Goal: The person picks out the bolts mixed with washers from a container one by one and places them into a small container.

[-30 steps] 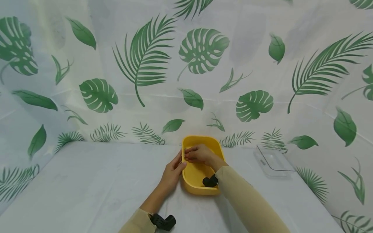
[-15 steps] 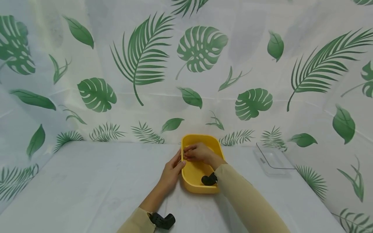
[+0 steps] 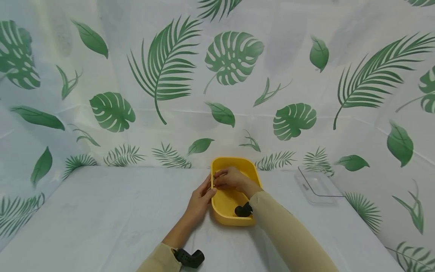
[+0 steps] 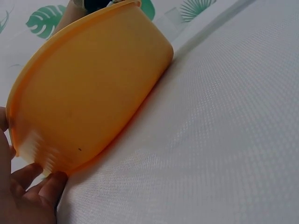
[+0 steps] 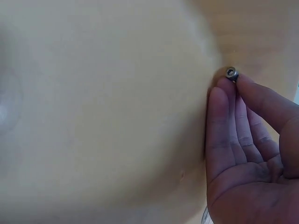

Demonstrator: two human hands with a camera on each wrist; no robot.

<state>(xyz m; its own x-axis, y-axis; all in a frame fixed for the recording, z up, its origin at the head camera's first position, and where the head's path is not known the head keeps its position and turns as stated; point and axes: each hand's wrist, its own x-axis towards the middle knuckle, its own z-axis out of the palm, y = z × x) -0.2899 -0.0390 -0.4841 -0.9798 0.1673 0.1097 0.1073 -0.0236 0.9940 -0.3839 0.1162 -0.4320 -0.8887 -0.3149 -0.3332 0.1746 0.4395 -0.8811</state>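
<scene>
A yellow plastic bin [image 3: 234,221] rests on the white-covered table. My left hand [image 3: 198,198] holds its left wall, thumb at the rim and fingers outside; in the left wrist view the fingertips [image 4: 57,183] touch the bin's outer side [image 4: 93,84]. Inside, my right hand [image 3: 232,179] is up against that same left wall. The right wrist view has its thumb and fingers pinching a small metal socket-head screw [image 5: 231,73], hex recess facing the camera. Most of the screw's shank is hidden by the fingers.
At the table's right side lies a clear plastic box or lid [image 3: 319,189]. A leaf-printed white curtain [image 3: 187,75] hangs behind the table, close to the bin's far end. Black cameras sit on both wrists, the right one [image 3: 243,210] over the bin.
Both hands and the bin stay almost as they were. The whole head view has shifted slightly; the right fingers remain at the left wall.
</scene>
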